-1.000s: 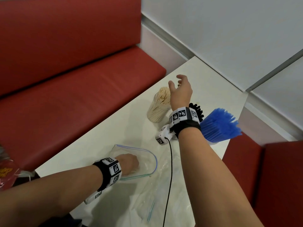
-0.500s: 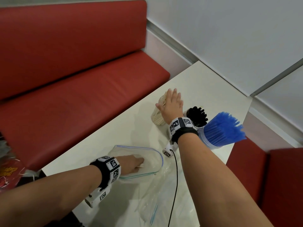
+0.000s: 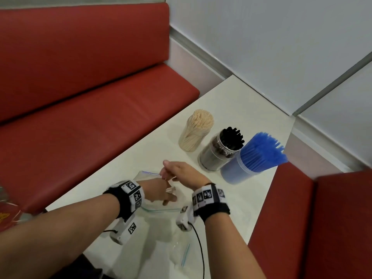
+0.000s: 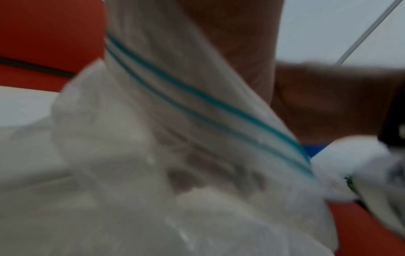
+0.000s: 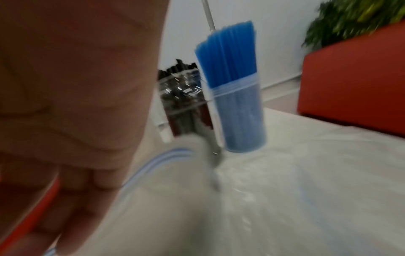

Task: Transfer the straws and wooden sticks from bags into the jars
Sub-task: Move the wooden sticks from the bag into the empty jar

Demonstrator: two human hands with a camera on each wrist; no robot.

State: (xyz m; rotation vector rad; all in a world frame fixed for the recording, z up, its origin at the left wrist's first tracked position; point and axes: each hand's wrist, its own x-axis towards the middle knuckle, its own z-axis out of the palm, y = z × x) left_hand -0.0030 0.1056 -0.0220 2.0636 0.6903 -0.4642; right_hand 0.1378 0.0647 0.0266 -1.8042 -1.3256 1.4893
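Wooden sticks (image 3: 196, 130), black straws (image 3: 223, 151) and blue straws (image 3: 259, 153) fill three jars, while the left hand (image 3: 159, 191) reaches into a nearly empty bag (image 3: 153, 208), pinching the last few sticks, and the right hand (image 3: 179, 172) pinches its rim.

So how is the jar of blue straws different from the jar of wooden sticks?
The blue straws poke far above their jar's rim and fan out; the wooden sticks only just top their jar. The blue straw jar is at the right end of the row of three; the stick jar is at the left end, with the black straw jar between them. Both jars are clear, full and upright on the white table.
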